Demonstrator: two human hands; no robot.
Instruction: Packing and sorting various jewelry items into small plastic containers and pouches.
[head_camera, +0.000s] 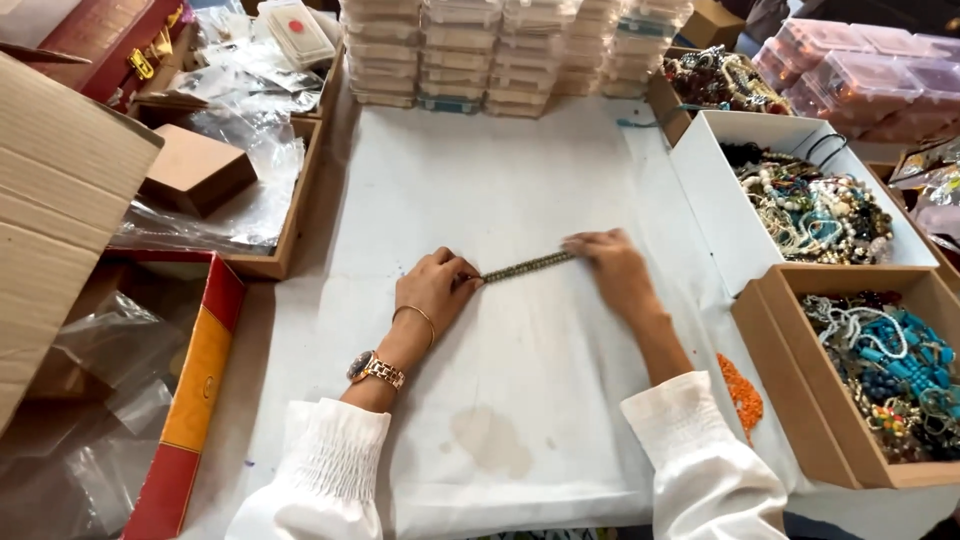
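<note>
- Two hands stretch a dark beaded strand (527, 266) flat on the white table cover (500, 380).
- Left hand (436, 288) pinches one end, fingers curled tight on it.
- Right hand (614, 266) presses the other end, fingers nearly closed.
- Likely the straightening step; any next move calls for even tension, both ends held.

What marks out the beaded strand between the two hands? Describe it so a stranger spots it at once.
Start at the white sheet covering the table's middle. Near its centre, the left hand and right hand pinch the ends of a short beaded strand, stretched straight. Unlike the tangled, colourful jewellery in the boxes at right, it lies alone, dull olive-bronze.
</note>
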